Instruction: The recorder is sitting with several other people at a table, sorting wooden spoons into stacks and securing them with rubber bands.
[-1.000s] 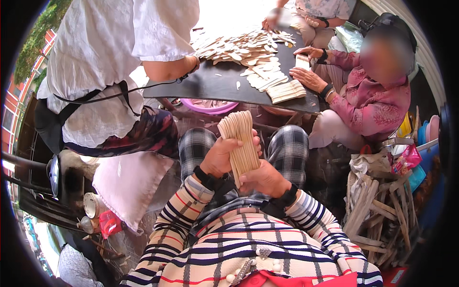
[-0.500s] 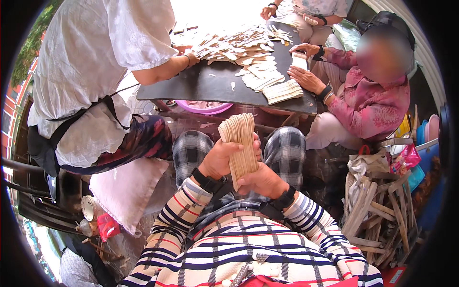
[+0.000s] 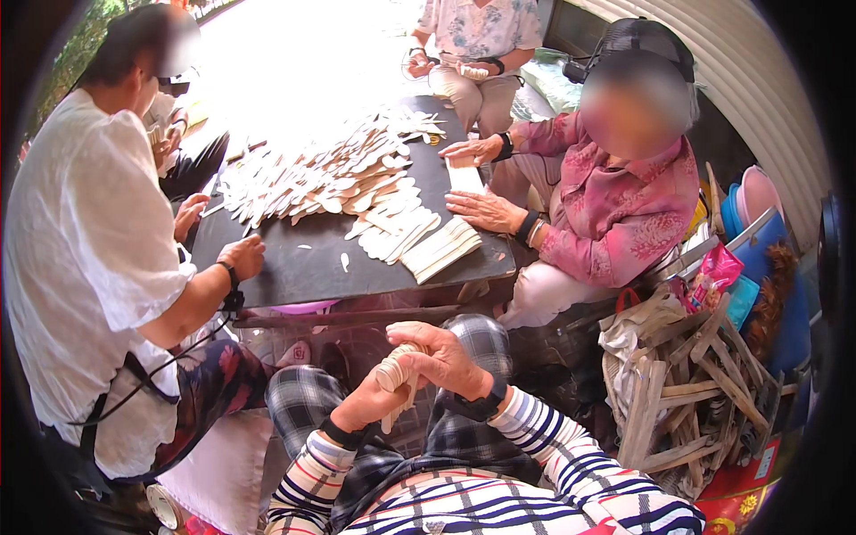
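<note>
Above my lap I hold a stack of flat wooden sticks [image 3: 390, 374] with rounded ends. My left hand [image 3: 367, 401] is closed round its lower part. Across the top side lies my right hand [image 3: 446, 358], its fingers bent over the sticks and pressing on them. The ends of the stack face up towards me, and one or two sticks stick out below between the hands. Much of the stack is hidden by my fingers.
Ahead stands a black table [image 3: 294, 267] bearing a large pile of wooden sticks [image 3: 312, 174] and a neat row of sticks [image 3: 441, 250]. Co-workers sit around it; the one at right holds a stick stack [image 3: 465, 176]. Scrap wood [image 3: 687, 401] fills the right side.
My view has swung left and up. The stack has turned from upright, broad side towards me, to end-on, and my right hand has gone from its lower end to over its top.
</note>
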The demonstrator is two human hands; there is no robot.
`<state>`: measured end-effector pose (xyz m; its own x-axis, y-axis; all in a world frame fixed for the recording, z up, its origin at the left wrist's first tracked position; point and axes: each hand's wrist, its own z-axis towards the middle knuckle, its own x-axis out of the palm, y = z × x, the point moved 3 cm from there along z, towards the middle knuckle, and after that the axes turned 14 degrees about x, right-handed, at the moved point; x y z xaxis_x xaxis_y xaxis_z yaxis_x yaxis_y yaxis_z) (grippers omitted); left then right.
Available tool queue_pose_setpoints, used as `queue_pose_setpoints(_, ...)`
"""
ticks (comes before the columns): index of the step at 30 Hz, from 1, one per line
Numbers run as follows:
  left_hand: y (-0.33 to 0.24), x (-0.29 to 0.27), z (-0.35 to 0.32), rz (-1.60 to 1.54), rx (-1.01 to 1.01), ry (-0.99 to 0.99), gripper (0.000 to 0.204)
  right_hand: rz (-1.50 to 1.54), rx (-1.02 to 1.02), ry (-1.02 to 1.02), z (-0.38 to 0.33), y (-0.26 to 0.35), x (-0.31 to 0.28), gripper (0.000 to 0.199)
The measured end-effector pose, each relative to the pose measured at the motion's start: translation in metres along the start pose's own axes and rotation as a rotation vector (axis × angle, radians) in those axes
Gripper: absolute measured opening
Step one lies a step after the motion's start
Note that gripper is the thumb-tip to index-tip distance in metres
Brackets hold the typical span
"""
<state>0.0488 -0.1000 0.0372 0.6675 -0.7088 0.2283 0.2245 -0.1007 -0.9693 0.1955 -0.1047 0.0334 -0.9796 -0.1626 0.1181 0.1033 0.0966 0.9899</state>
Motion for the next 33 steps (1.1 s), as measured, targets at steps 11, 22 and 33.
queue_pose_setpoints(11, 0.029, -0.076, 0.099, 0.214, 0.050, 0.019, 0.018, -0.049, -0.197, -0.221, 0.103, 0.002, -0.041, 0.018)
queue_pose_setpoints(22, 0.027, -0.071, 0.082, 0.029, -0.132, -0.041, 0.032, -0.021, -0.079, -0.200, 0.108, -0.014, -0.027, 0.021)
queue_pose_setpoints(33, 0.026, -0.069, 0.087, 0.008, -0.152, -0.045, 0.027, 0.019, -0.047, -0.210, 0.110, -0.014, -0.031, 0.019)
